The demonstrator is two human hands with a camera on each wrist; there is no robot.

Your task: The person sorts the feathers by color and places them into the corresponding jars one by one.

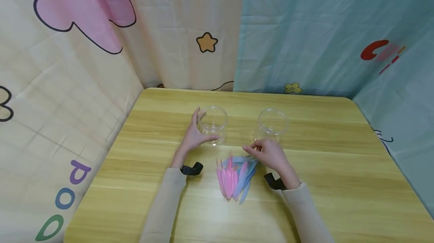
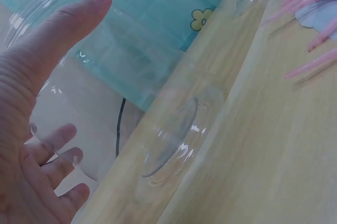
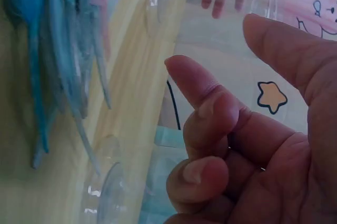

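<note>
Feathers [image 1: 229, 182], pink and blue, lie heaped at the desk's [image 1: 339, 197] near middle. Just beside the blue quills [image 3: 38, 98], the right hand's [image 1: 269, 154] grip is empty, thumb and index parted. The left hand's [image 1: 194, 137] grip spreads about the left cup [image 1: 217, 122], contact unclear; the right cup [image 1: 272, 120] stands farther right. Likely step: reaching; lifting one feather would call for a fine pinch.

Two cups [image 1: 217, 122] [image 1: 273, 124] stood toward the tabletop's [image 1: 342, 186] far edge. Two hands [image 1: 194, 136] [image 1: 271, 154] and two wrist cameras [image 1: 192, 169] [image 1: 274, 182] showed. Pink and blue feathers [image 1: 230, 182] overlapped too closely to count.
</note>
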